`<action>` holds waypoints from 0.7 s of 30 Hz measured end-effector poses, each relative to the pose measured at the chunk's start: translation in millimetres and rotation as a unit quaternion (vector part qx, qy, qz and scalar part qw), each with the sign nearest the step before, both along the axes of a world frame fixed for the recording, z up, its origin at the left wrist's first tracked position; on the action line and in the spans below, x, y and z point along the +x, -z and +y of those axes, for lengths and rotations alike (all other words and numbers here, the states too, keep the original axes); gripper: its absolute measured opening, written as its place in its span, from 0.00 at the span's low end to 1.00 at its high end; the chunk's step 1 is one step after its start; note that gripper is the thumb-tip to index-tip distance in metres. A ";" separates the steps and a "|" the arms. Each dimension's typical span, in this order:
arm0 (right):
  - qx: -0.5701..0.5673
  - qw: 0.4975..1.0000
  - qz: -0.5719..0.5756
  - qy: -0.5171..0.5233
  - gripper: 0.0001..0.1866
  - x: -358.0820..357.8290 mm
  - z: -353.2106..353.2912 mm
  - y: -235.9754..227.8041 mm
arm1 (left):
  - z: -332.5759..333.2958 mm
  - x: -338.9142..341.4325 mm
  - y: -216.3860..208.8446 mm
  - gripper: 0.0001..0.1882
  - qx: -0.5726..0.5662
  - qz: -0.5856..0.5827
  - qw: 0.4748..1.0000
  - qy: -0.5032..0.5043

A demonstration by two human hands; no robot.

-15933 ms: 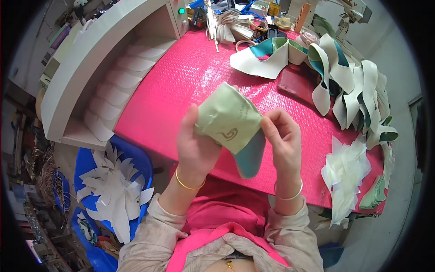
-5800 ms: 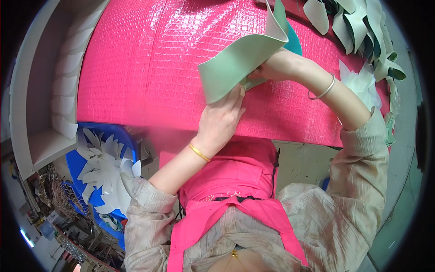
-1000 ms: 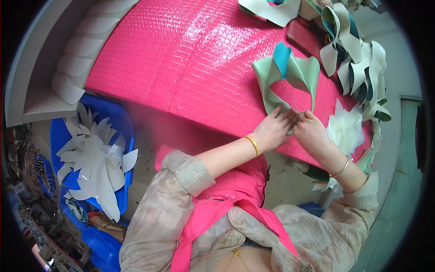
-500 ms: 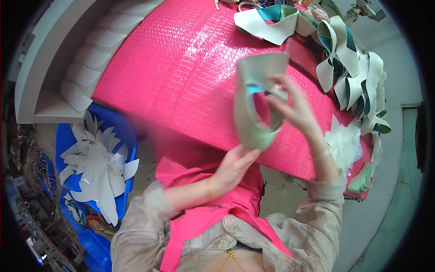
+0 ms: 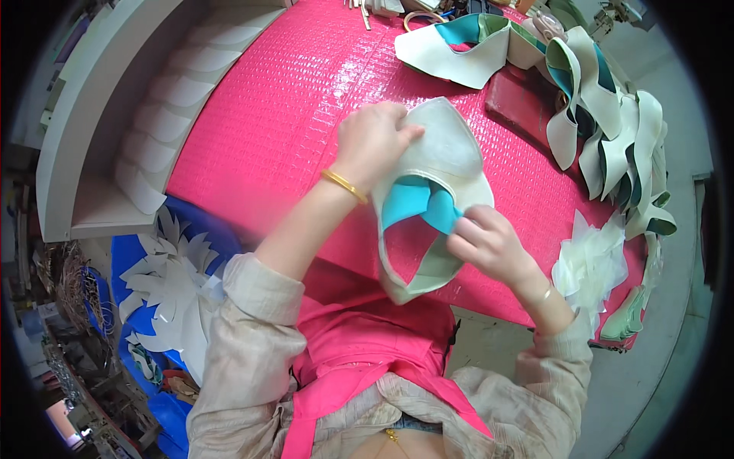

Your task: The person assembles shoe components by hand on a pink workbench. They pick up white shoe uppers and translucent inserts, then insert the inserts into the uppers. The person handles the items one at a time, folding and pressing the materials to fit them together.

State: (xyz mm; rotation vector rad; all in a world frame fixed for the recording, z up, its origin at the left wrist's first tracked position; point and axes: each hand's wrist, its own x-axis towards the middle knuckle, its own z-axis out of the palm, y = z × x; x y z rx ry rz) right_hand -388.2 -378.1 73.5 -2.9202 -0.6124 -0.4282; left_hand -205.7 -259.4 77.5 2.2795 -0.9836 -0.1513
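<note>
A pale whitish shoe upper (image 5: 447, 141) is held over the pink-covered table (image 5: 283, 107), its rounded toe pointing away from me. Turquoise lining (image 5: 407, 200) shows inside its opening. My left hand (image 5: 375, 141) grips the upper's left edge near the toe, thumb lying on top and the other fingers partly hidden. At the right side of the opening, my right hand (image 5: 489, 243) is closed with its fingers pinching the edge by the turquoise lining.
Several shoe uppers (image 5: 459, 60) curve along the table's far right side, beside a dark red box (image 5: 520, 107). Translucent pale sheets (image 5: 587, 260) lie at the right. A shelf (image 5: 57, 176) on the left carries white cut pieces; below it a blue bin (image 5: 206, 218) holds more.
The upper has turned so its inside and turquoise lining face me more. My left hand has moved from its near end up to the toe; my right hand has come down to the opening.
</note>
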 end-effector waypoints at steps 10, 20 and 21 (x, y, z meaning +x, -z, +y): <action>0.350 0.929 -0.004 0.120 0.09 0.2 -16.4 -2.0 | 14.9 10.1 7.2 0.14 0.043 0.061 0.995 0.061; 0.592 0.740 0.149 0.282 0.06 -9.3 -44.8 -2.5 | 62.6 -56.4 12.2 0.10 0.031 -0.158 0.979 0.128; 0.608 0.704 0.211 0.300 0.07 -31.0 -61.2 -0.2 | 80.0 -56.7 4.2 0.10 -0.016 -0.151 0.980 0.128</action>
